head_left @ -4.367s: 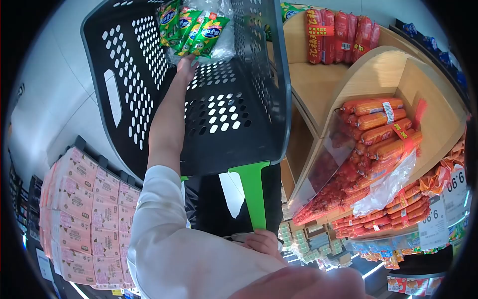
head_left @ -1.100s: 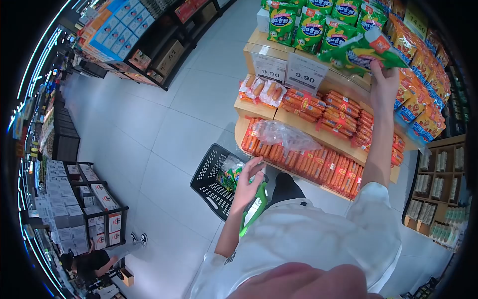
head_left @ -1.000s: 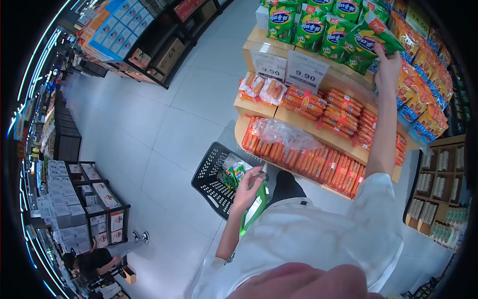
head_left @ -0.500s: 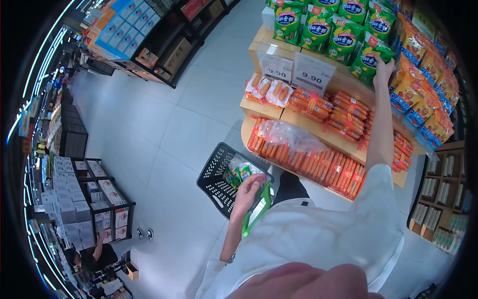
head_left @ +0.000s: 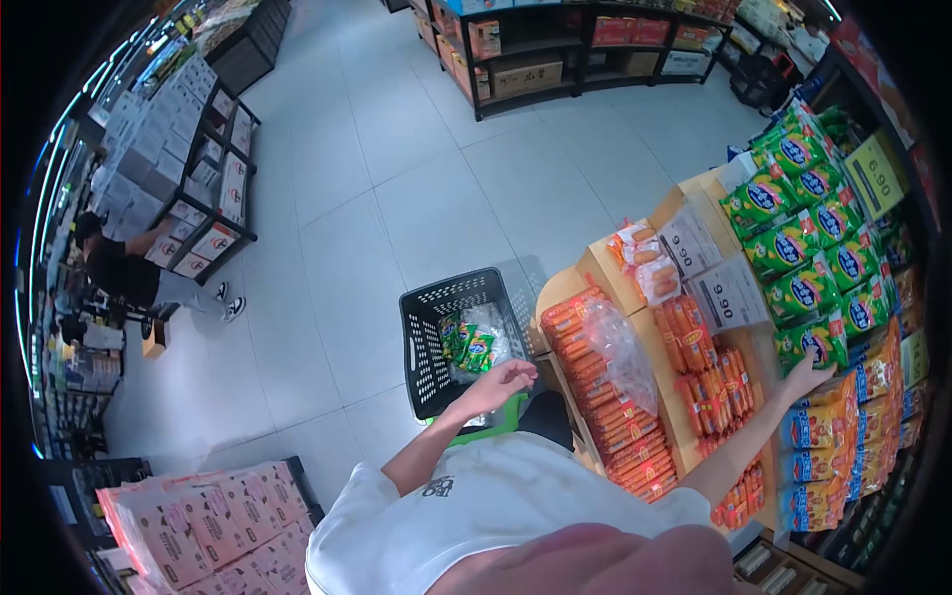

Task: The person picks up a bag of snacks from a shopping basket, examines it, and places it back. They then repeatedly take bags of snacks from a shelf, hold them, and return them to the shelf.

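Reaching out to the side, the right hand point(head_left: 805, 377) presses its fingers against a green snack bag point(head_left: 815, 342) at the lower end of the hanging green row on the display shelf point(head_left: 595, 273); whether the fingers are closed around the bag or only flat against it cannot be told, since the hand is small and turned away. The left hand point(head_left: 496, 382) hovers with fingers loosely apart, holding nothing, just above the near rim of the black basket point(head_left: 426, 337) standing on the floor, which carries a few more green bags point(head_left: 466, 347) and some clear wrapping. The main risk lies in the crowded row: the bags overlap, so a careless push or tug could well knock a neighbour loose onto the orange sausage packs point(head_left: 709, 382) below. The loose clear plastic sheet point(head_left: 620, 347) over the lower sausages sits near the arm and might snag on it. With the body twisted between basket and shelf, the nearby basket could also be kicked or tipped.
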`<state>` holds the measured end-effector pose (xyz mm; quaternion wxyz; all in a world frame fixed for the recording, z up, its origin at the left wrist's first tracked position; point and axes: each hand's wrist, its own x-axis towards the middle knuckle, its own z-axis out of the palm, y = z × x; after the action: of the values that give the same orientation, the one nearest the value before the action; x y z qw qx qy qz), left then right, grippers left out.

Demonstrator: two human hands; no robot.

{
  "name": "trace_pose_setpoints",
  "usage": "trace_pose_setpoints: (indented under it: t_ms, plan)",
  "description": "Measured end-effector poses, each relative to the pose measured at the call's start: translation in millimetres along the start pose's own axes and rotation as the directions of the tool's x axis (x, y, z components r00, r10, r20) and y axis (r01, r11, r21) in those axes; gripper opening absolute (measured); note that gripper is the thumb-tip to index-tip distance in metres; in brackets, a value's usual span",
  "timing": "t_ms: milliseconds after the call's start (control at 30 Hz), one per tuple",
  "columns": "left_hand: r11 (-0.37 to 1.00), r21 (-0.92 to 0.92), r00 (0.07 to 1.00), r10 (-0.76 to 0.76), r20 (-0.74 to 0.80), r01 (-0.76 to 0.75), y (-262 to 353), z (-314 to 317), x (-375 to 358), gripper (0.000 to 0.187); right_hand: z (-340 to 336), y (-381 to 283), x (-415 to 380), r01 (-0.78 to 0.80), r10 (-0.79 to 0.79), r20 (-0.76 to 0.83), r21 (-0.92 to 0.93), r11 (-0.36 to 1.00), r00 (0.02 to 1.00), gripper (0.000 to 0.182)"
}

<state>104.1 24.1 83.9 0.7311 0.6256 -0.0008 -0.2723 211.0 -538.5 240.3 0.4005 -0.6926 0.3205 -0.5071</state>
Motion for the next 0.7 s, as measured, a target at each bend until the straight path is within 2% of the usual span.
trace_pose_setpoints:
  t_ms: [100,233,333,367,400,433,500,533,567,600,633,667,700]
  plan:
    - [1.0,-0.011,0.999,-0.017,-0.051,0.016,10.9,-1.9,-7.9,0.031,5.1,19.0,13.1,-0.106,0.079,0.155,0.175,0.979,0.985,0.064]
    - [1.0,-0.014,0.997,0.003,-0.082,-0.005,2.7,-10.5,-9.8,0.03,10.5,8.0,14.4,-0.208,0.183,0.147,0.177,0.962,0.972,0.064]
    - [1.0,-0.015,0.994,0.013,-0.109,-0.014,-0.6,-17.2,-13.1,0.031,4.4,1.4,10.7,-0.166,0.138,0.127,0.25,0.954,0.982,0.056]
    - [1.0,-0.021,0.992,0.016,-0.126,-0.019,-3.1,-20.1,-14.3,0.032,3.9,-2.6,6.9,-0.002,0.0,0.038,0.049,0.999,0.999,0.052]
    - [0.999,-0.032,0.99,0.013,-0.143,-0.017,-7.9,-24.5,-15.4,0.031,1.1,-24.4,-11.6,0.15,-0.155,-0.018,-0.165,0.975,0.988,0.049]
    - [0.999,-0.044,0.987,0.008,-0.161,-0.015,-14.3,-31.2,-15.1,0.031,1.2,-42.8,-32.7,0.281,-0.318,-0.04,-0.377,0.883,0.947,0.045]
    - [0.996,-0.093,0.981,-0.009,-0.196,-0.009,-26.2,-44.3,-15.0,0.031,14.4,-51.0,-83.6,0.4,-0.384,0.18,-0.065,0.914,0.906,0.039]
    - [0.991,-0.131,0.971,-0.03,-0.238,-0.001,-35.8,-50.3,-14.5,0.029,21.3,-61.9,-126.0,0.355,-0.346,0.402,0.054,0.933,0.848,0.031]
    - [0.986,-0.163,0.966,-0.076,-0.248,0.035,-40.8,-58.2,-13.3,0.028,29.3,-75.9,-175.2,0.216,-0.22,0.632,0.085,0.973,0.743,0.026]
    - [0.977,-0.201,0.956,-0.123,-0.265,0.071,-48.0,-66.6,-13.0,0.027,33.7,-77.2,-221.0,0.217,-0.18,0.821,0.07,0.974,0.542,0.024]
    - [0.975,-0.195,0.944,-0.162,-0.287,0.108,-65.8,-77.2,-9.3,0.025,34.0,-93.7,-265.0,0.239,-0.146,0.946,0.076,0.968,0.29,0.027]
    - [0.971,-0.19,0.93,-0.197,-0.311,0.143,-78.4,-88.0,-7.5,0.025,33.3,-34.5,-307.9,0.223,-0.129,0.99,0.112,0.968,0.061,0.029]
    - [0.965,-0.187,0.914,-0.237,-0.33,0.183,-91.4,-97.9,-6.4,0.025,29.5,-32.5,-354.3,0.283,-0.303,0.94,0.338,0.898,-0.159,0.034]
